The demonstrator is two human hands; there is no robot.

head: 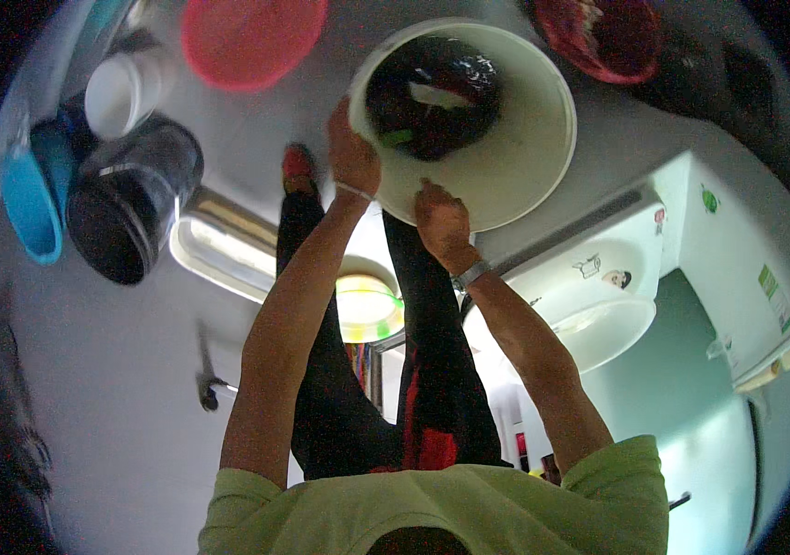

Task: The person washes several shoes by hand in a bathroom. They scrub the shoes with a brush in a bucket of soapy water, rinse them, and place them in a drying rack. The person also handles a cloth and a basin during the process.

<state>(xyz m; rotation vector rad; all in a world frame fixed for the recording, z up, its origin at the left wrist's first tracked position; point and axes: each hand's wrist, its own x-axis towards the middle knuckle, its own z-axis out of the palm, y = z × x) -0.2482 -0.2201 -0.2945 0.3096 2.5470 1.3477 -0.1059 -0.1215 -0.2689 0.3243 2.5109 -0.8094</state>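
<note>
A large cream-coloured round tub (530, 146) lies before me, tilted, its inside showing. Dark wet cloth or dark liquid fills its bottom, with a white patch (440, 96) and a small green piece (396, 137) in it. On the tub's left rim is my left hand (354, 156), closed around the edge. My right hand (442, 218) is at the near rim, its fingers curled and a thumb or finger pointing into the tub; its exact hold is partly hidden.
A pink basin (252, 41) is beyond on the left, a dark red basin (603, 41) at the far right. Left stand a white bucket (114, 94), a black bin (135, 198) and a blue container (31, 201). A white washbasin or toilet-like fixture (603, 333) is at the right.
</note>
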